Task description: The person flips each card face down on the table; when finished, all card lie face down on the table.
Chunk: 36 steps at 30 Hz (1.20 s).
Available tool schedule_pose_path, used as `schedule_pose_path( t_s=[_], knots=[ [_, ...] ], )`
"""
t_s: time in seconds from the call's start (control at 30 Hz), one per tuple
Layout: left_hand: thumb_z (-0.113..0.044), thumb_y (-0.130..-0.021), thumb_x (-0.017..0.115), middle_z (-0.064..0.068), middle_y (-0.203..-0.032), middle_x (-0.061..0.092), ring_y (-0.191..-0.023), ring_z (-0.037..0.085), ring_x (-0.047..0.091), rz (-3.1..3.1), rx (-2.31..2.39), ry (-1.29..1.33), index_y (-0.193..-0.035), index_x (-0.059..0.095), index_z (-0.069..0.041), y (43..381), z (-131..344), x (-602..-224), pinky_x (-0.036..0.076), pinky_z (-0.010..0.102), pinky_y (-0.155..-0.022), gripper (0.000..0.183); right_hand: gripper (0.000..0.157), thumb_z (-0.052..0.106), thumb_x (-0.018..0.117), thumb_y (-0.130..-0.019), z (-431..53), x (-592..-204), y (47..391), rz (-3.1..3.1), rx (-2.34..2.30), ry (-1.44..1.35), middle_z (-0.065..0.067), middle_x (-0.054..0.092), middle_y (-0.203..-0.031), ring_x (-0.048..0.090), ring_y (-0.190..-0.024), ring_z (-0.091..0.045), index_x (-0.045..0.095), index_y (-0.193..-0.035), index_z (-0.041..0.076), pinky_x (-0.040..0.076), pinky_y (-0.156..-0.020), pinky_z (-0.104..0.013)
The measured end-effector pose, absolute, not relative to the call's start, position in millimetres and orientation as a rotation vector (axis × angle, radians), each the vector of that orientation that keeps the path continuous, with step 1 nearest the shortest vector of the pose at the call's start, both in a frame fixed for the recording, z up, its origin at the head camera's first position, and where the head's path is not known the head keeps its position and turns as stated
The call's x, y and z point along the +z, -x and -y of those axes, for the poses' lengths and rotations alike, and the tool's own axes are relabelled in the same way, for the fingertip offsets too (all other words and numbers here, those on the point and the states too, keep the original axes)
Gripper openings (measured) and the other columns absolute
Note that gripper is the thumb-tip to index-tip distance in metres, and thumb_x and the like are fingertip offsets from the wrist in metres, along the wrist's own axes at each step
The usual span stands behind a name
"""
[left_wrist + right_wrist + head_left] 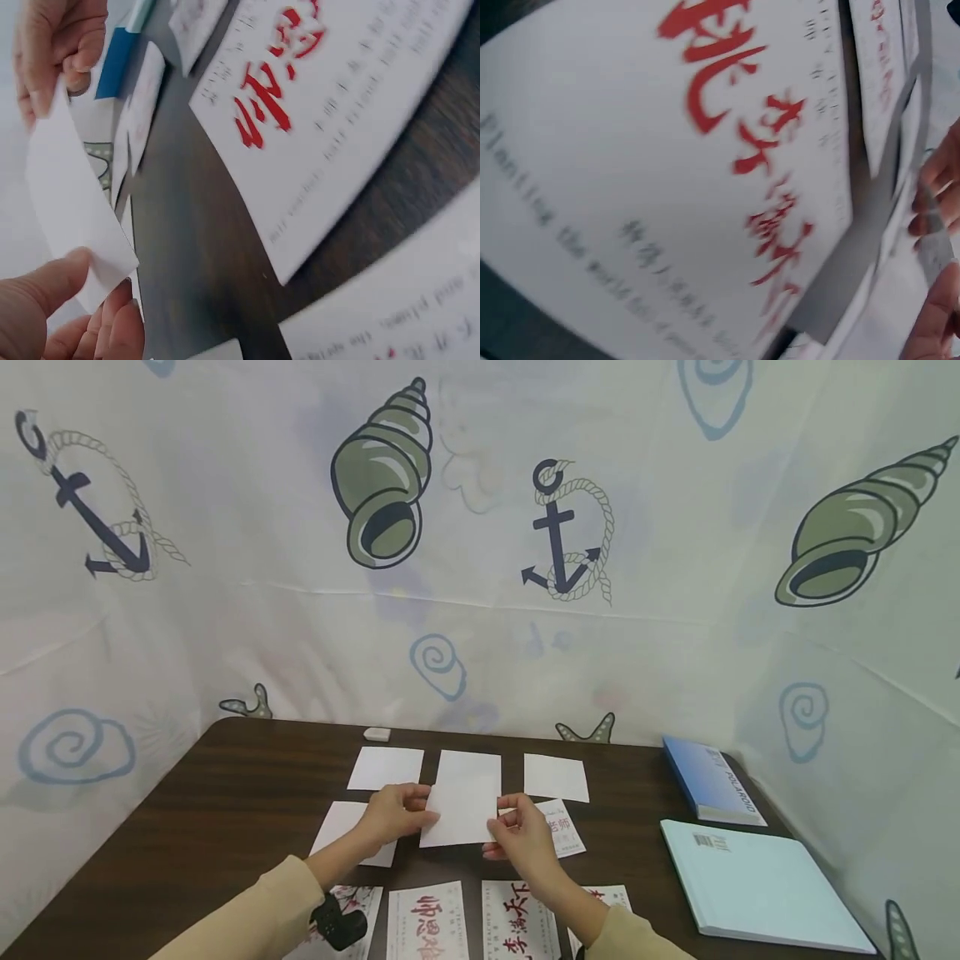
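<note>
A white card (pixel 461 814) is held between both hands above the dark table, its blank face towards me. My left hand (pixel 397 814) pinches its left edge; my right hand (pixel 521 839) grips the right edge. In the left wrist view, the left thumb (pixel 64 281) presses on the card (pixel 67 195). Just behind it shows another blank card (pixel 470 767). More blank cards lie at the back left (pixel 386 768), back right (pixel 557 777) and beside the left forearm (pixel 337 822). Under the right hand, a card with red writing (pixel 566 828) is partly covered.
Nearest me lies a row of printed cards, among them one with red characters (pixel 427 922), partly covered by my forearms. A small white block (pixel 377 734) sits at the back edge. To the right are a blue box (pixel 708 781) and a pale blue flat box or book (pixel 765 885).
</note>
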<state>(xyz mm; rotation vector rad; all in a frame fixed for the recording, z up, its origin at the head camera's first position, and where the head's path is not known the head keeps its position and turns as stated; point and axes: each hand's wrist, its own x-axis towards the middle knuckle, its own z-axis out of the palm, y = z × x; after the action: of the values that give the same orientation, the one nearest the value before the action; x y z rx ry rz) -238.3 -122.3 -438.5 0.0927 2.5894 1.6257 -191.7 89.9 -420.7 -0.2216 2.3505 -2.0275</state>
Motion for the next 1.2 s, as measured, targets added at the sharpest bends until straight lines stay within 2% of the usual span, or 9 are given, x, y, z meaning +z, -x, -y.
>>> schedule_pose_path(
  t_s=[0.23,0.53,0.8,1.0,1.2],
  knots=[
    [-0.012,-0.069,0.081,0.001,-0.075,0.062,-0.065,0.011,0.055,-2.93,1.245,-0.219,-0.101,0.064,0.001,236,124,-441,0.046,0.025,-0.055,0.038,0.027,-0.002,0.064,-0.082,-97,-436,203,-2.471,-1.731,0.143,-0.006,0.057,-0.066,0.06,-0.048,-0.011,0.048,-0.104,-0.008,0.053,-0.049,-0.028],
    [-0.012,-0.067,0.083,-0.003,-0.065,0.053,-0.056,0.01,0.046,-3.061,0.926,-0.378,-0.088,0.059,-0.004,235,118,-446,0.036,0.026,-0.051,0.034,0.021,0.0,0.069,-0.079,-96,-446,208,-2.662,-1.362,0.19,-0.002,0.055,-0.054,0.049,-0.038,-0.005,0.05,-0.088,-0.001,0.042,-0.039,-0.018],
    [-0.014,-0.067,0.083,-0.002,-0.061,0.052,-0.052,0.011,0.048,-3.043,0.805,-0.359,-0.088,0.057,-0.002,239,114,-436,0.036,0.025,-0.05,0.036,0.022,0.001,0.07,-0.078,-96,-442,213,-2.782,-1.219,0.246,-0.001,0.052,-0.054,0.045,-0.036,-0.005,0.049,-0.08,0.002,0.032,-0.036,-0.014],
    [-0.015,-0.069,0.082,-0.002,-0.061,0.054,-0.051,0.011,0.05,-3.014,0.767,-0.307,-0.09,0.057,-0.001,241,113,-436,0.036,0.025,-0.05,0.036,0.02,0.004,0.07,-0.08,-101,-442,214,-2.769,-1.252,0.235,-0.002,0.055,-0.055,0.046,-0.037,-0.006,0.05,-0.081,0.002,0.035,-0.037,-0.016],
    [-0.015,-0.07,0.081,-0.002,-0.058,0.055,-0.049,0.01,0.052,-3.001,0.77,-0.299,-0.091,0.057,0.0,243,113,-437,0.036,0.025,-0.049,0.035,0.019,0.005,0.069,-0.081,-137,-438,225,-2.804,-1.47,0.107,-0.002,0.055,-0.06,0.051,-0.043,-0.008,0.055,-0.092,-0.003,0.043,-0.042,-0.021]
  ],
)
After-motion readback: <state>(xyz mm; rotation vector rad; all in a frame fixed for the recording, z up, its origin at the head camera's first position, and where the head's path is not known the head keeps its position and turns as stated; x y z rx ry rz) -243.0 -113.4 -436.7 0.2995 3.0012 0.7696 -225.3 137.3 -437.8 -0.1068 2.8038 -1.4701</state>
